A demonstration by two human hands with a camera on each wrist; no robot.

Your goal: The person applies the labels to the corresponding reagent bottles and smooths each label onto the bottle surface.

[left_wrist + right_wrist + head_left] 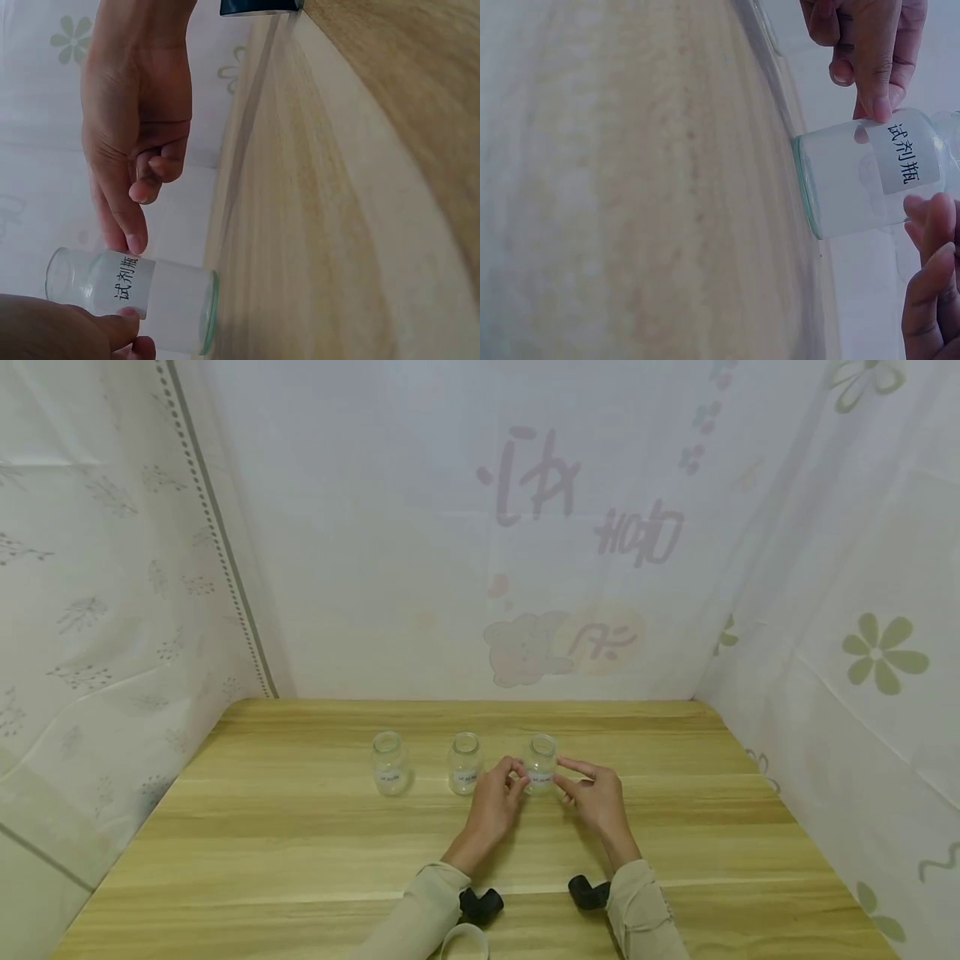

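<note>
A clear glass reagent bottle (542, 760) stands upright at the right end of a row of three on the wooden table. My left hand (495, 806) holds its left side, with the thumb on the edge of the white label (139, 289). On the opposite side, my right hand (600, 800) touches the glass with its fingertips and thumb. The label, printed in black characters, also shows between both hands in the right wrist view. The middle bottle (464, 760) stands just left of my left hand, and the left bottle (387, 764) is farther along the row.
At the front edge of the head view, a round pale rim (465, 939) shows partly beside my left sleeve (420, 906). Black wrist devices sit at both cuffs. Patterned cloth (375, 568) hangs behind the wooden table (300, 860) and along both sides.
</note>
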